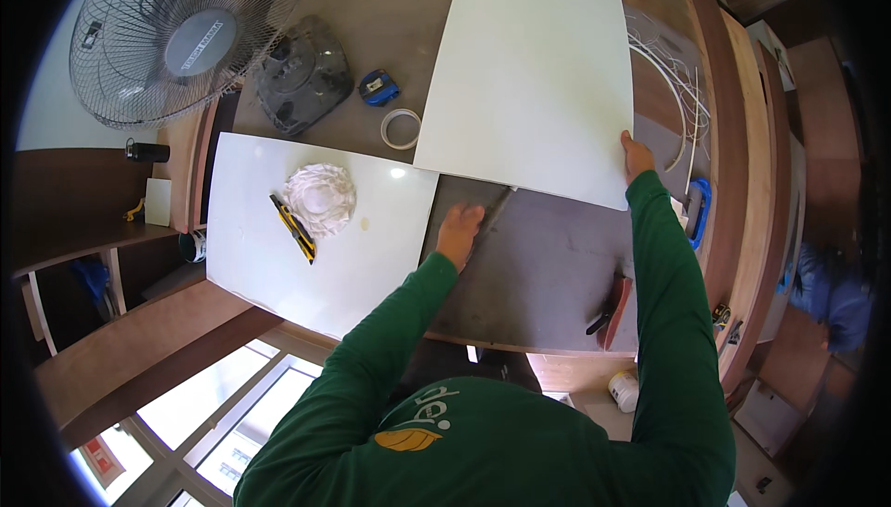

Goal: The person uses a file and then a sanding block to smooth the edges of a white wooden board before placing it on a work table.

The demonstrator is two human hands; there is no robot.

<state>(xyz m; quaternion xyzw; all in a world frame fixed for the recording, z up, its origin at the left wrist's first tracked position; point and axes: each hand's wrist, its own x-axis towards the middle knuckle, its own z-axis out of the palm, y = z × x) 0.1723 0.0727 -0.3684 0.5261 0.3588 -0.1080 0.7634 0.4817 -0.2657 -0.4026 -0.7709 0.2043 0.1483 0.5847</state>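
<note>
At the right edge of a large white panel [534, 71], my right hand [637, 156] is closed with its fingers at the rim. My left hand [461, 233] is curled just below the panel's near edge, above the grey tabletop; what its fingers hold, if anything, is hidden. A narrow dark line [494, 217] runs beside that hand, and I cannot tell whether it is a tool or a mark. A second white panel [390, 266] lies to the left. On it rest a crumpled whitish cloth [320, 199] and a yellow-and-black utility knife [295, 231].
Beyond the left panel sit a blue tape measure [379, 88], a tape roll [400, 129], a dark plastic base [303, 77] and a fan [195, 38]. Loose white strips [682, 103], a blue-handled tool [701, 214] and a red-handled tool [613, 314] lie at right. Another person [831, 303] is far right.
</note>
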